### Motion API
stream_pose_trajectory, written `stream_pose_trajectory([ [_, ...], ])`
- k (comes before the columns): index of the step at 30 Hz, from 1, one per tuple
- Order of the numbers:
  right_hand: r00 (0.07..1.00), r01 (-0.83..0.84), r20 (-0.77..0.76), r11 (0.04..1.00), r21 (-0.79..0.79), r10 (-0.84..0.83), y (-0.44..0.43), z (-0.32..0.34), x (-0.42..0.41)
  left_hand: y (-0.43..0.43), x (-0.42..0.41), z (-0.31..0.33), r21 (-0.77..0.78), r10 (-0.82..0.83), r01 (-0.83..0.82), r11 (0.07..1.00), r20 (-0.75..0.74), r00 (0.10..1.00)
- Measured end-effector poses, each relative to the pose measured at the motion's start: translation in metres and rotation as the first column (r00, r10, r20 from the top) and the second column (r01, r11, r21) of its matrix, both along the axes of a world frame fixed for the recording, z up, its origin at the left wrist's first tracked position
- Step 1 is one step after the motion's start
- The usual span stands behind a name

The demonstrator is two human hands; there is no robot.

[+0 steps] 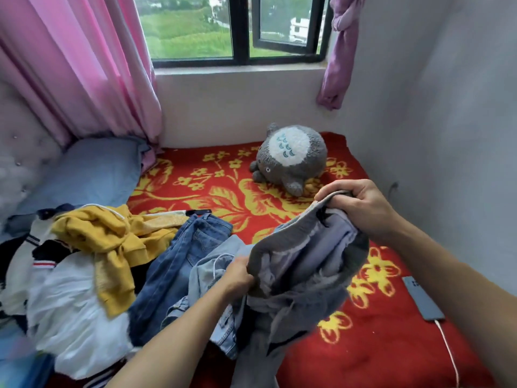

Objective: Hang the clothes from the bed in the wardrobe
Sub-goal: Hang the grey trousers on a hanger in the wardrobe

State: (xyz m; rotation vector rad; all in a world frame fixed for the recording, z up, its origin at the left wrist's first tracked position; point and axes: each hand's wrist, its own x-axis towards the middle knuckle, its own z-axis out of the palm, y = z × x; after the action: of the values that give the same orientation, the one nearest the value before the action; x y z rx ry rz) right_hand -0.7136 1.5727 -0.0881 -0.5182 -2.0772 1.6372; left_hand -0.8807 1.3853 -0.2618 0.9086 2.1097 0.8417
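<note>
— Head view: what have the hands got?

— A grey garment [305, 264], lifted off the bed [377, 359] near its right edge. The right hand [361, 208] is clenched on one end of the waistband, the left hand [237, 275] pinches the other end, and the rest of it sags between them.

— And the other clothes?

— Piled at the bed's left side: jeans [181, 264], a yellow top [112, 242], a white piece [70, 317].

— Which step, then?

— Picking up and sorting out one item, I'd say. No hanger or wardrobe shows, so next comes turning away to find both, keeping hold of the waistband.
</note>
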Motion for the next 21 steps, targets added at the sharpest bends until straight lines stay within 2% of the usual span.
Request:
stream_pose_trajectory([
  [3,0.998,-0.060,0.028,0.993,-0.098,0.063,0.018,0.009,-0.006,-0.005,0.005,0.032,0.058,0.199,-0.198,0.978,-0.011,0.980],
  [5,0.970,-0.180,0.134,0.969,-0.167,0.203,0.036,0.008,-0.005,-0.020,-0.002,0.055,0.136,0.353,-0.343,0.930,-0.064,0.933],
  [7,0.910,-0.256,0.283,0.948,-0.188,0.302,0.048,-0.001,-0.007,-0.044,-0.013,0.084,0.181,0.520,-0.495,0.850,-0.136,0.843],
  [9,0.851,-0.319,0.438,0.948,-0.010,0.291,0.044,-0.015,-0.016,-0.068,-0.016,0.112,0.232,0.633,-0.591,0.772,-0.203,0.747],
  [11,0.819,-0.397,0.527,0.888,0.232,0.229,0.022,-0.031,-0.030,-0.097,-0.007,0.139,0.276,0.716,-0.662,0.697,-0.215,0.664],
  [14,0.854,-0.310,0.519,0.765,0.564,-0.035,0.002,-0.041,-0.050,-0.130,0.002,0.166,0.344,0.787,-0.711,0.613,-0.188,0.587],
  [16,0.878,-0.268,0.471,0.727,0.632,-0.087,-0.008,-0.029,-0.062,-0.156,0.016,0.190,0.408,0.830,-0.730,0.549,-0.166,0.532],
  [18,0.880,-0.274,0.474,0.790,0.549,-0.024,-0.022,-0.007,-0.077,-0.179,0.029,0.220,0.451,0.839,-0.719,0.529,-0.149,0.524],
  [20,0.897,-0.269,0.418,0.926,0.266,0.140,-0.041,0.020,-0.087,-0.197,0.041,0.249,0.476,0.823,-0.693,0.541,-0.131,0.553],
  [21,0.910,-0.260,0.361,0.958,0.117,0.203,-0.051,0.034,-0.090,-0.207,0.045,0.262,0.483,0.812,-0.679,0.552,-0.126,0.570],
])
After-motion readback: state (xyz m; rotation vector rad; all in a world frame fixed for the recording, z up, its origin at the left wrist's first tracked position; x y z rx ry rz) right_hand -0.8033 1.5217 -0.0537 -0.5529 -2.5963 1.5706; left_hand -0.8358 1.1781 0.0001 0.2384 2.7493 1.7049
